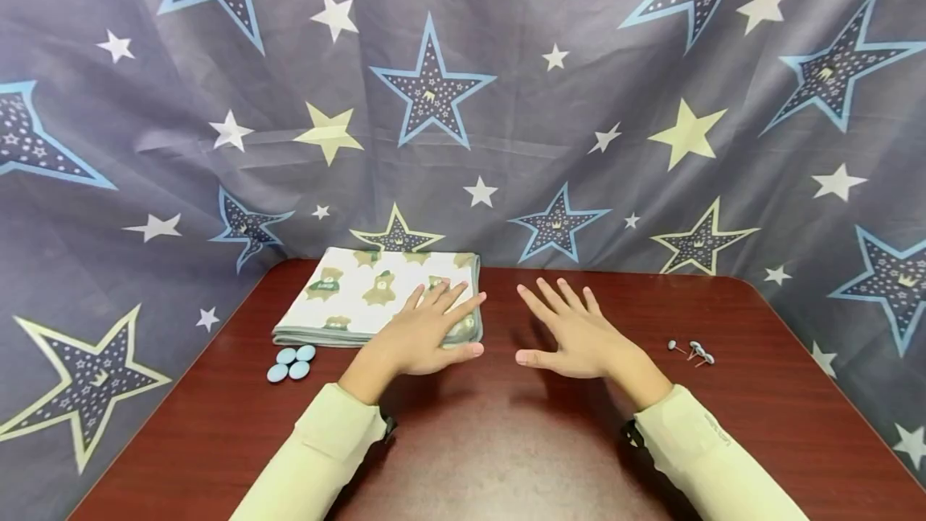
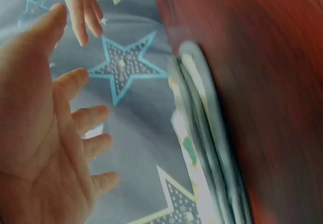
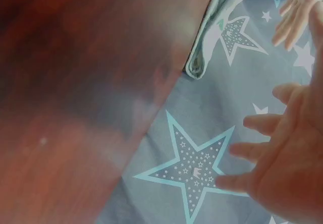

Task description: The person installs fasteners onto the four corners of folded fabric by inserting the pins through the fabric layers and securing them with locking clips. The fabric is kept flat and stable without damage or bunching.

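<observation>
In the head view, the left hand (image 1: 427, 334) is hanging in the air with fingers spreading, grasping nothing. At its ten o'clock, a folded bear-print blanket (image 1: 362, 296) is lying on the table (image 1: 550, 457); at its nine, four blue discs (image 1: 298, 370) are sitting together. The right hand (image 1: 579, 338) is likewise spreading its fingers and grasping nothing, with several pale-headed pins (image 1: 696, 349) lying at its three o'clock.

In the left wrist view, the left palm is facing the lens, and the blanket's layered edge is showing at three o'clock from it, well apart.

In the right wrist view, the right hand is reaching in at four o'clock from centre, fingers extending; the blanket is showing at one o'clock.
</observation>
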Demonstrator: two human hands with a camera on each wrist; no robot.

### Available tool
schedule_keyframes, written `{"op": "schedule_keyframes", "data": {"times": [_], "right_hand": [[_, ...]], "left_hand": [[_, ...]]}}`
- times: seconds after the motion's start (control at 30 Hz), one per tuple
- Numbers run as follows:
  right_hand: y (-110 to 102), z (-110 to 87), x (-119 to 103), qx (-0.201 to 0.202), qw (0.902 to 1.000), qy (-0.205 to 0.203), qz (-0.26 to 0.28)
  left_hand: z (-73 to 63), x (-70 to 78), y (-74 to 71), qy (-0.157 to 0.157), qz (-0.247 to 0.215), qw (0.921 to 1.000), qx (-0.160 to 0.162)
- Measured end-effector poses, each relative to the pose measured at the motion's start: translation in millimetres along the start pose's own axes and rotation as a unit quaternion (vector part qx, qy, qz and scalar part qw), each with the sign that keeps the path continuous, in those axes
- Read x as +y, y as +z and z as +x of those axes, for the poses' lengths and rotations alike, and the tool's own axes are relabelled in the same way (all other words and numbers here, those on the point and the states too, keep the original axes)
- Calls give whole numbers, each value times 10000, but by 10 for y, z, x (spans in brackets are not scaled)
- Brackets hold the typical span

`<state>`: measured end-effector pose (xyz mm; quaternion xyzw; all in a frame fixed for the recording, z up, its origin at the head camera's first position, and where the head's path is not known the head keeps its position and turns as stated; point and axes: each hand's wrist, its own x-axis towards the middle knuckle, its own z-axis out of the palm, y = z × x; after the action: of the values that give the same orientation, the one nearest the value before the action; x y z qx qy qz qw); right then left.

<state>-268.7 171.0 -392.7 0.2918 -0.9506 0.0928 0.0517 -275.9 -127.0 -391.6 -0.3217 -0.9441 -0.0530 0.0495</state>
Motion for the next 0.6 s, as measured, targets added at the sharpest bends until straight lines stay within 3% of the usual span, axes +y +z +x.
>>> {"op": "schedule_keyframes", "data": {"times": [0.2, 0.37, 0.6], "right_hand": [[-17, 145, 59, -202, 9993, -288, 118], [-1, 339, 89, -176, 9986, -487, -104], [36, 674, -67, -52, 9962, -781, -385]], "left_hand": [[-81, -248, -81, -175, -80, 9997, -175], [-169, -521, -106, -481, -30, 9986, -219], [-241, -936, -98, -851, 9, 9952, -484]]}}
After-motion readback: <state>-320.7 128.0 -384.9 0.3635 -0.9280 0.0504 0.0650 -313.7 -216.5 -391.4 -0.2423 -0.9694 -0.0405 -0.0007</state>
